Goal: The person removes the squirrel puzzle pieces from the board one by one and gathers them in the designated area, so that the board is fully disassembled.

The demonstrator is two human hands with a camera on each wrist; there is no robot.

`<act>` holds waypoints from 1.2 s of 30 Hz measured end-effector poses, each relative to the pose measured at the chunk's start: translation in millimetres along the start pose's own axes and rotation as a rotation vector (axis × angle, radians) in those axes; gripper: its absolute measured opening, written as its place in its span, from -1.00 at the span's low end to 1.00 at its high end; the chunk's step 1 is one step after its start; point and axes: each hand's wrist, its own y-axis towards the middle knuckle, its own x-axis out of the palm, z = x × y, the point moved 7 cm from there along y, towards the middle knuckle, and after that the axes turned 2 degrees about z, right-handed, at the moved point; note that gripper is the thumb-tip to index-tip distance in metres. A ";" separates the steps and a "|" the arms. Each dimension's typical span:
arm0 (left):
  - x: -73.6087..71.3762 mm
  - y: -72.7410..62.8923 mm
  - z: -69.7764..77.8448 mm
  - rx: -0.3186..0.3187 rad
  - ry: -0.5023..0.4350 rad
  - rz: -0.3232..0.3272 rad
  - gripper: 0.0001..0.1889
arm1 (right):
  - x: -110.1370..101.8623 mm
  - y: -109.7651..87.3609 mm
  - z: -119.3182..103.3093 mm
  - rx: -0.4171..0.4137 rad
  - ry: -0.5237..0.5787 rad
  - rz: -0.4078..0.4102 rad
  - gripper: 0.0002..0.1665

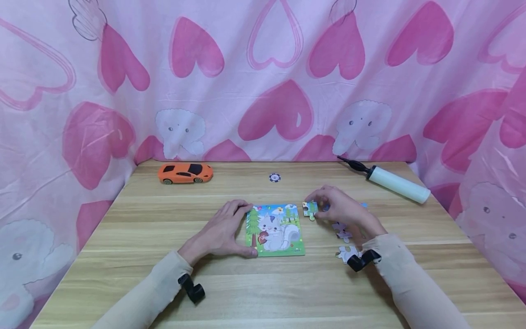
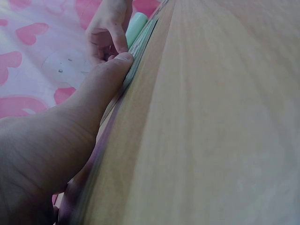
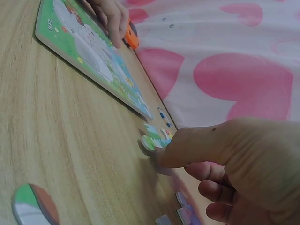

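A square puzzle board (image 1: pixel 275 230) with a squirrel picture lies on the table in the head view. My left hand (image 1: pixel 219 230) spans its left side, the thumb resting at the near left corner and the fingers at the far left one. Just right of the board, my right hand (image 1: pixel 334 208) pinches a green and blue puzzle piece (image 1: pixel 310 210) between thumb and fingers. In the right wrist view this puzzle piece (image 3: pixel 154 139) shows past the thumb tip. Below and partly under the right hand lie loose pieces: a purple one (image 1: pixel 342 231) and a whitish one (image 1: pixel 347 253).
An orange toy car (image 1: pixel 185 173) stands at the back left of the wooden table (image 1: pixel 263 292). At the back middle lies a small round chip (image 1: pixel 275 177). A hand pump (image 1: pixel 396 184) with a black nozzle lies at the back right. A pink heart-patterned curtain (image 1: pixel 275 109) closes off the back and sides.
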 end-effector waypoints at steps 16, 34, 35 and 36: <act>-0.4 0.3 0.4 -0.005 -0.002 -0.001 0.45 | -0.1 0.1 1.0 -0.003 0.009 -0.017 -0.42; -0.5 0.3 0.4 -0.001 -0.010 0.002 0.45 | -4.9 -0.5 -8.0 -0.016 0.106 0.017 -0.31; -0.6 0.3 0.3 -0.002 -0.011 0.001 0.45 | -5.5 -0.5 -9.5 -0.022 0.109 0.022 -0.30; -0.7 0.3 0.3 -0.003 -0.011 0.001 0.46 | -6.0 -0.4 -10.4 -0.024 0.111 0.028 -0.30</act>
